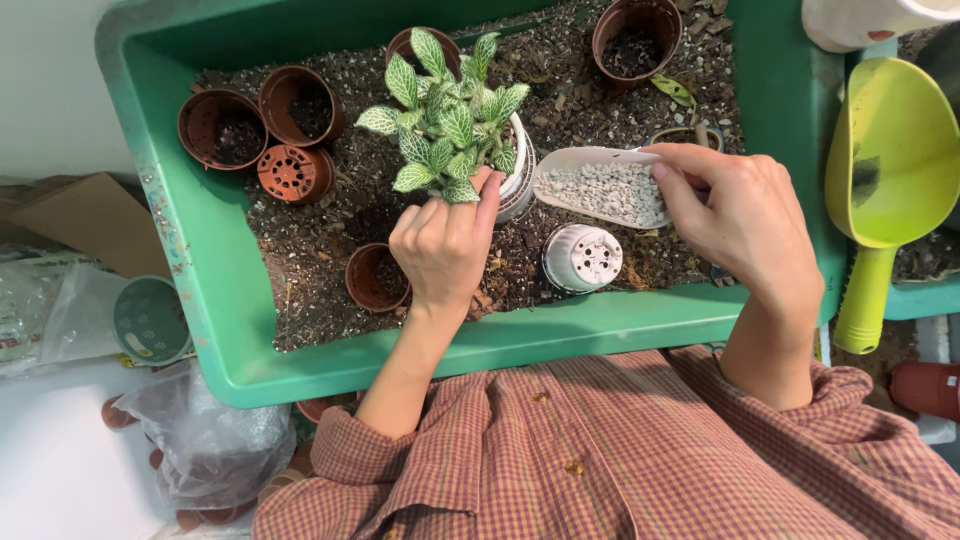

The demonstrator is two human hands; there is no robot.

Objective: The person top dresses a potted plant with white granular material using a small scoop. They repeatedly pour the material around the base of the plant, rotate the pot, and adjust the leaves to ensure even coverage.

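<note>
The right hand (pixel 745 215) is gripping a white scoop (pixel 600 185) of pale gravel, its long axis pointing left at the white pot (pixel 518 170) just beside it, where the left hand (pixel 445 245) is steadying the plant (pixel 445 125).

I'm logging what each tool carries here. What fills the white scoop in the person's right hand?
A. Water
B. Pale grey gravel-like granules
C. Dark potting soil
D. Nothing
B: the white scoop, held by the right hand beside the white pot of the green-and-white veined plant, is heaped with pale grey granules.
</note>
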